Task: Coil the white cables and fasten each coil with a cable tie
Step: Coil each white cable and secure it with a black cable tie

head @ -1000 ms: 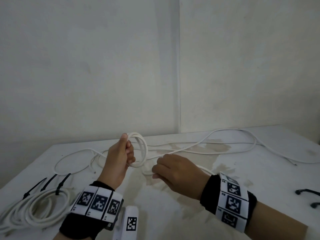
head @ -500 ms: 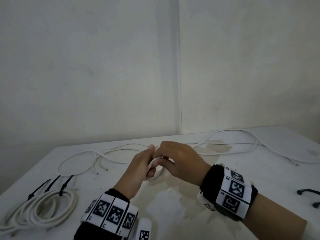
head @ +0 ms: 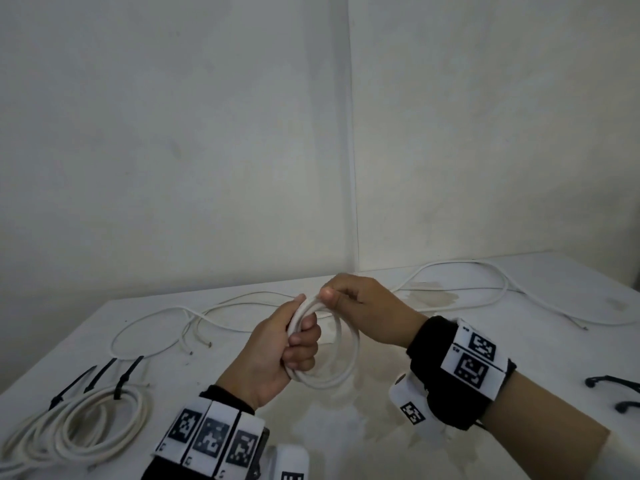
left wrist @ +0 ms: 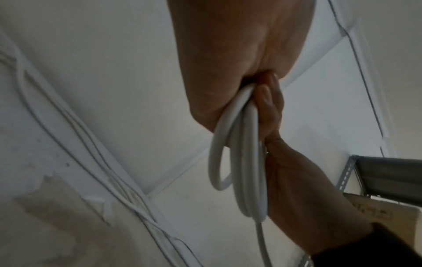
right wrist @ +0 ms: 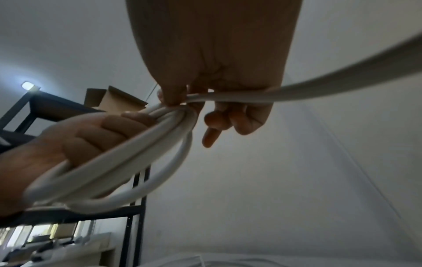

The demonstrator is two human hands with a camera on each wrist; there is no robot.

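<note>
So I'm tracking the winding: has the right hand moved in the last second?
Yes. The right hand has gone up and away from the person, toward the wall seam, and now pinches the cable above the left hand.

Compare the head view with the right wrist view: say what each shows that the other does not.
Only the head view shows the tied coils with black cable ties at the table's left edge, and loose cable trailing across it.

Only the right wrist view shows a dark metal shelf bearing a cardboard box, and the right hand's thumb pressing a strand onto the loops.

Both show the left hand gripping the growing coil and the right hand pinching cable at its top.
</note>
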